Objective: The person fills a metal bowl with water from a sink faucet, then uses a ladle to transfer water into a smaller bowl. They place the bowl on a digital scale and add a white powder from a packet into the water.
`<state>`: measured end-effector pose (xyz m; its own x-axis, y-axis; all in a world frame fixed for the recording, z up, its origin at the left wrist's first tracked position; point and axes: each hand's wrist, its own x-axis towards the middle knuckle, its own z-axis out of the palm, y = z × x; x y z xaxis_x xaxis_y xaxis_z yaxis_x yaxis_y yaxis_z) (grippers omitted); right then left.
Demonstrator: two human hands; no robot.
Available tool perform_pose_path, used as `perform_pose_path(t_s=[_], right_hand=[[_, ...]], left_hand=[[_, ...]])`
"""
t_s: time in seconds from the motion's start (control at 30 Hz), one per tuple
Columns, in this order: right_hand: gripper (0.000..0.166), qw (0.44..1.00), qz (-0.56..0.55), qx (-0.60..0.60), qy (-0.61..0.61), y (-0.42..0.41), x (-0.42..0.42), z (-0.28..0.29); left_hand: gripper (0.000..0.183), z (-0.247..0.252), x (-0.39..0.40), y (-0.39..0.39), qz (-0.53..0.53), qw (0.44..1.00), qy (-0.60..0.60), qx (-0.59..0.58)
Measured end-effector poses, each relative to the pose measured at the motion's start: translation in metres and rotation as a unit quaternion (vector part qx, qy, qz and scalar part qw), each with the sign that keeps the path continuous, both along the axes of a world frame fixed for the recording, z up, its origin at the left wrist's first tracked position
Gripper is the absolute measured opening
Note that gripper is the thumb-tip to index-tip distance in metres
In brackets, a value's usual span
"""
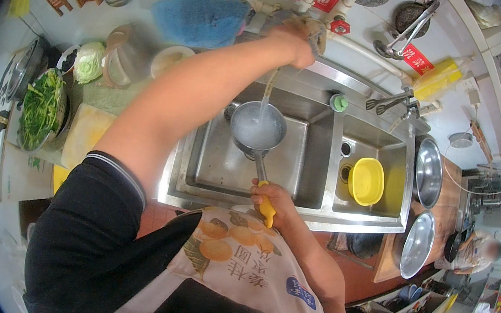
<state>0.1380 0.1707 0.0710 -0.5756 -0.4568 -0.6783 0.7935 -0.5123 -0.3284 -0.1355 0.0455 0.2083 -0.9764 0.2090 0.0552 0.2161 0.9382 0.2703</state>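
Over the left sink basin (pixel 249 166), my right hand (pixel 275 200) grips the yellow end of the handle of a small metal saucepan (pixel 256 145). A stream of water (pixel 264 103) runs from a tap into the pan, which holds cloudy water. My left hand (pixel 294 43) reaches up to the wall pipes above the basin, at the tap and beside a bunched grey-brown cloth (pixel 316 34). Blur and the back of the hand hide what its fingers touch. A blue towel (pixel 199 19) hangs to the left of it.
A yellow plastic tub (pixel 367 181) sits in the right basin. A green-handled scrubber (pixel 338 102) stands on the sink's back ledge. Steel bowls (pixel 418 245) are at the right. Leafy greens (pixel 40 110), a cabbage (pixel 89 62) and a cutting board (pixel 87 132) lie left. Another person (pixel 475 252) stands far right.
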Motion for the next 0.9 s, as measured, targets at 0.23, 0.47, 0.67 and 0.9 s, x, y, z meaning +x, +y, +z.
perform_pose_path(t_s=[0.23, 0.47, 0.67, 0.9], right_hand=[[0.030, 0.996, 0.041, 0.064, 0.043, 0.004, 0.000, 0.003], [0.033, 0.988, 0.093, 0.103, 0.074, 0.034, 0.006, 0.003], [0.036, 0.978, 0.167, 0.092, 0.082, 0.073, 0.014, -0.001], [0.043, 0.940, 0.264, 0.167, 0.139, 0.089, 0.038, 0.043]], left_hand=[[0.062, -0.015, -0.014, -0.017, -0.117, 0.993, -0.011, -0.025], [0.069, 0.012, 0.039, -0.041, -0.047, 0.999, -0.019, 0.020], [0.064, -0.038, 0.144, -0.105, 0.036, 0.986, 0.030, 0.159], [0.058, -0.137, 0.424, -0.188, 0.271, 0.930, -0.112, 0.223]])
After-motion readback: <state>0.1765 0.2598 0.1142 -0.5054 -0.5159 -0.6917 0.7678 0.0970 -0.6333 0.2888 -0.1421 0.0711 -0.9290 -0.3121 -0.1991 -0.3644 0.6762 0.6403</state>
